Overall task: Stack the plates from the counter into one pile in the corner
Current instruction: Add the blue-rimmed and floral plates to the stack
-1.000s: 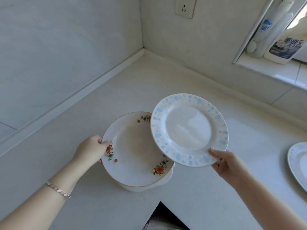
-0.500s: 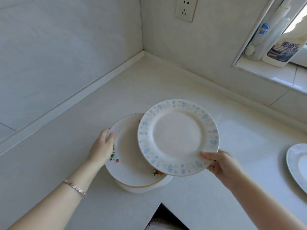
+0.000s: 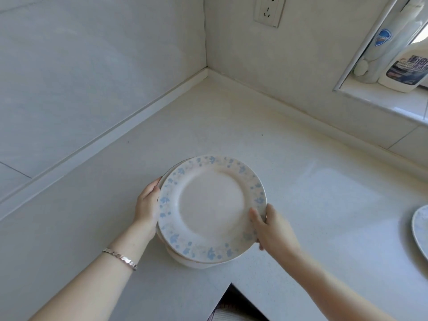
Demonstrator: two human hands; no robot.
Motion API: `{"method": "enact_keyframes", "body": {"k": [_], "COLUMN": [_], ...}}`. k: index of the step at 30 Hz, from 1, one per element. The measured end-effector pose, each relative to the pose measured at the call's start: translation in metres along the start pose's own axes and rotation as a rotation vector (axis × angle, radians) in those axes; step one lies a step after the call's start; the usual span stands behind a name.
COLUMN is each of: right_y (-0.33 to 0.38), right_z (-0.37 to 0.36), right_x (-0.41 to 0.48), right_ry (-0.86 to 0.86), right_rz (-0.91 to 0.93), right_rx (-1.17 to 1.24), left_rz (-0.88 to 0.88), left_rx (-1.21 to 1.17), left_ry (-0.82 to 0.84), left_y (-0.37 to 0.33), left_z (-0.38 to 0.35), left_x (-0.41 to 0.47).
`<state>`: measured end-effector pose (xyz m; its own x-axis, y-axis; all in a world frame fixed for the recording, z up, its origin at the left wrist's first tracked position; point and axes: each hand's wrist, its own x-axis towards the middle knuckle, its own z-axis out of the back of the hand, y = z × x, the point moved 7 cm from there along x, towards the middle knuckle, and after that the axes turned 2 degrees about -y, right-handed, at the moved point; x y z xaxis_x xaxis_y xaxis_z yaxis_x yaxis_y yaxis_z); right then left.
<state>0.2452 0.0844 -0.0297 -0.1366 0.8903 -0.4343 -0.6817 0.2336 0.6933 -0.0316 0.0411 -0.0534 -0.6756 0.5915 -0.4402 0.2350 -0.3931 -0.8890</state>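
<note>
A white plate with a blue-flowered rim (image 3: 212, 208) lies on top of a short pile of plates (image 3: 185, 260) on the white counter (image 3: 312, 193), near its front edge. It covers the orange-flowered plate beneath almost wholly. My right hand (image 3: 269, 228) pinches the blue plate's right rim, thumb on top. My left hand (image 3: 147, 205) holds the left edge of the pile, fingers curled against the rims. Another blue-patterned plate (image 3: 420, 230) lies at the far right edge of the view, partly cut off.
Two tiled walls meet at the corner (image 3: 206, 68) behind the pile. A wall socket (image 3: 268, 10) sits above it. Two cleaning bottles (image 3: 407, 59) stand on the window ledge at the upper right. The counter has a notch (image 3: 234, 297) at the front.
My right hand has carried the blue-rimmed plate left and down onto the pile, so it now covers the orange-flowered plate. My left hand stayed at the pile's left edge.
</note>
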Motion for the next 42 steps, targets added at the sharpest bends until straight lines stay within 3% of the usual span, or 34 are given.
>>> {"method": "enact_keyframes", "body": {"k": [5,7,12,14,18,20,22,25,28,34,38,42], "right_y": [0.005,0.004,0.007,0.010,0.011,0.012,0.007,-0.019,-0.062,-0.200,-0.286,-0.338], "right_z": [0.005,0.006,-0.018,-0.027,-0.027,-0.025,-0.024,-0.005,0.032,0.122,0.176,0.207], "right_x": [0.000,0.007,0.030,0.031,0.027,0.029,0.031,0.034,0.030,-0.001,-0.027,-0.023], "right_ry": [-0.063,-0.044,0.050,0.028,0.002,0.056,0.146,0.185,0.099,-0.307,-0.574,-0.710], "right_rz": [0.047,0.031,-0.120,-0.107,-0.035,-0.025,-0.058,-0.223,-0.386,-0.730,-0.871,-0.811], "right_rx": [-0.427,-0.446,0.431,0.554,0.545,0.559,0.555,0.619,0.794,1.301,1.518,1.702], "left_rz": [0.077,0.101,0.106,0.140,0.167,0.088,-0.073,-0.500,-0.858,-0.884,-0.856,-0.746], "left_rx": [-0.017,-0.041,0.030,0.058,0.133,0.267,0.557,0.885,0.896,1.028,1.168,1.197], "left_ry": [-0.010,0.019,0.127,0.144,0.143,0.120,0.053,-0.022,0.172,0.715,0.850,0.923], "left_y": [-0.001,0.000,0.005,0.008,0.002,-0.010,-0.027,-0.067,-0.085,-0.047,-0.019,0.001], "left_z": [0.001,-0.001,-0.005,-0.002,0.003,0.003,-0.001,-0.036,-0.105,-0.243,-0.299,-0.333], "left_x": [0.000,-0.002,-0.003,-0.002,-0.001,0.003,0.005,-0.018,-0.059,-0.141,-0.178,-0.204]}}
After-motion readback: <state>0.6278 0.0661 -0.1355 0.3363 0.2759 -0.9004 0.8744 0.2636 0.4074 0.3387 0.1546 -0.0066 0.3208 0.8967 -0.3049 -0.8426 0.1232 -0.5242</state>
